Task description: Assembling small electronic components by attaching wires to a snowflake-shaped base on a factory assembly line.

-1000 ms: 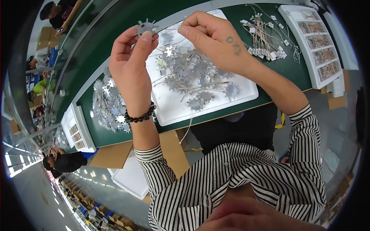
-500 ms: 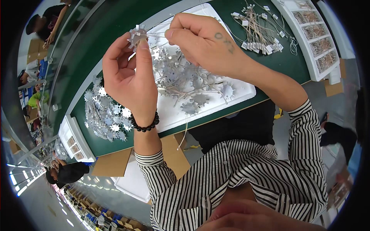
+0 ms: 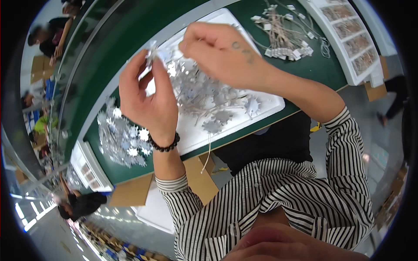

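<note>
Raised over the bench, my left hand [image 3: 150, 98] pinches a small toothed metal disc [image 3: 152, 51] between thumb and fingertips; motion blurs the disc. To its right, my right hand [image 3: 224, 56] is closed in a pinch on thin pale wires, which are barely visible at the fingertips. Below both hands a heap of silvery toothed discs with wires [image 3: 200, 93] lies on a white foam sheet [image 3: 191, 141]. One wire from the heap hangs over the bench's front edge. Left of my left wrist is a second pile of shiny toothed discs [image 3: 122, 137].
On the green bench [image 3: 328, 71], a bundle of wires with white connectors [image 3: 285, 39] lies at the far right. Beside it stands a white compartment tray [image 3: 372, 77] of small copper-coloured parts. Another white tray [image 3: 102, 180] is at the left, above an open carton [image 3: 130, 191]. Other people are farther off.
My right hand has shifted slightly left and down, nearer the disc. My left hand has turned a little, so the disc no longer faces me flat. The whole view has tilted slightly.
</note>
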